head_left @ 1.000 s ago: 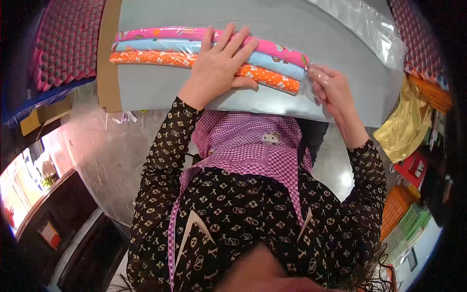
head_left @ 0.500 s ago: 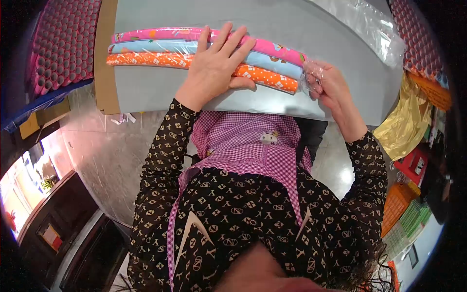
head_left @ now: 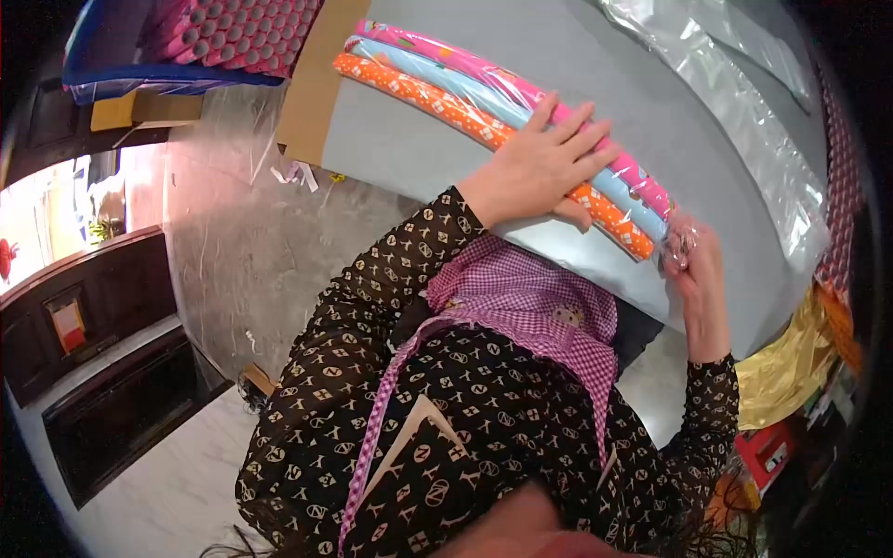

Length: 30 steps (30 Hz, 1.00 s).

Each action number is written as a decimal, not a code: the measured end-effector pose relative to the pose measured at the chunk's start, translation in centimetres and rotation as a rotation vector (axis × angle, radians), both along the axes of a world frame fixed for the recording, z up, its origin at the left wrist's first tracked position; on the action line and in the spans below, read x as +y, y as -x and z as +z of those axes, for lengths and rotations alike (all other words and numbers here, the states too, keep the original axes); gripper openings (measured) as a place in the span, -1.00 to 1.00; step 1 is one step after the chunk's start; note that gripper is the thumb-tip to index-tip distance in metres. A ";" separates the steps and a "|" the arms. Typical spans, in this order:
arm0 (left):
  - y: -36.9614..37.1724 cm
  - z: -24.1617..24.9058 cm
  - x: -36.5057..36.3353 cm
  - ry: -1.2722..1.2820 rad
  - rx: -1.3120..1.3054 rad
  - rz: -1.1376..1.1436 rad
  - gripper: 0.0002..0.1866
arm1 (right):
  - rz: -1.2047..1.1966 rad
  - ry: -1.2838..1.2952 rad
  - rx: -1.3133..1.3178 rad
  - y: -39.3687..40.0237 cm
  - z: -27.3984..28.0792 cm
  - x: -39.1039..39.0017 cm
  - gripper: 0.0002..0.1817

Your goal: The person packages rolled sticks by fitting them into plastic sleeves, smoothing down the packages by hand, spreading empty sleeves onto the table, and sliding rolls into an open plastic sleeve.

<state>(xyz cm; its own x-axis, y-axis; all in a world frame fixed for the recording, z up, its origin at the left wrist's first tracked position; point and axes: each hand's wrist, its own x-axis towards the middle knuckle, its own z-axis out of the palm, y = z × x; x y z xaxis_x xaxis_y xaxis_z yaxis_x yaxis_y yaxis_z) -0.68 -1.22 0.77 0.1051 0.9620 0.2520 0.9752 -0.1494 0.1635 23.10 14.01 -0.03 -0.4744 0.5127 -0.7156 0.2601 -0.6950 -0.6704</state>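
Three patterned rolls lie side by side on the grey table: a pink roll (head_left: pixel 419 45), a light blue roll (head_left: pixel 445 84) and an orange roll (head_left: pixel 409 94). Clear shiny plastic wraps around them. My left hand (head_left: pixel 539 166) rests flat across all three with its fingers spread, pressing over their middle part. At their right end, my right hand (head_left: pixel 699 265) is closed on the bunched end of the clear plastic sleeve (head_left: pixel 680 234), just past the roll ends.
Long clear plastic sleeves (head_left: pixel 735 121) lie along the table's far right side. A blue crate (head_left: pixel 177 82) with many pink tubes (head_left: pixel 246 42) stands at upper left. Gold sheeting (head_left: pixel 791 372) hangs by the table's right edge. Brown cardboard (head_left: pixel 314 93) edges the table's left end.
The head view has turned, so the table and rolls now slant down to the right. Both hands keep their places on the rolls; the right hand grips the gathered plastic in a tighter bunch.
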 end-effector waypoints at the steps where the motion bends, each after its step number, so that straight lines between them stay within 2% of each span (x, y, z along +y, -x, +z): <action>1: 0.1 -0.1 0.0 0.000 0.004 0.005 -0.04 | -0.022 0.015 0.001 0.0 -0.2 0.0 -0.86; 12: -0.1 0.2 0.0 0.008 -0.010 -0.003 -0.05 | -0.041 0.034 0.007 0.1 0.0 -0.1 -0.86; 18: -0.1 -0.1 0.4 0.021 0.021 -0.013 -0.04 | -0.018 -0.058 -0.044 0.2 1.3 -0.8 -0.85; 21: 0.0 -0.4 0.4 0.007 -0.014 -0.034 -0.03 | 0.035 -0.137 -0.136 -0.3 1.5 -1.1 -0.83; 23: 0.0 -0.7 0.4 0.017 0.044 -0.009 -0.02 | 0.129 -0.208 -0.105 -1.2 1.1 -1.1 -0.81; 27: -0.1 -0.4 0.6 0.023 0.081 -0.008 0.00 | 0.107 -0.211 -0.124 -1.1 2.0 -1.8 -0.81; 30: -0.2 -0.5 0.4 0.005 0.075 -0.001 -0.04 | 0.203 -0.164 -0.074 -1.4 0.9 -1.6 -0.85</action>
<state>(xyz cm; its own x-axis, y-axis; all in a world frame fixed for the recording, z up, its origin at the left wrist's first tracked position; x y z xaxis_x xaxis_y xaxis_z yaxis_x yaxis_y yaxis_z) -0.51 -0.78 0.31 0.1246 0.9631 0.2386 0.9845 -0.1500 0.0912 24.53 12.40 0.84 -0.5291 0.5239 -0.6675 0.4355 -0.5075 -0.7435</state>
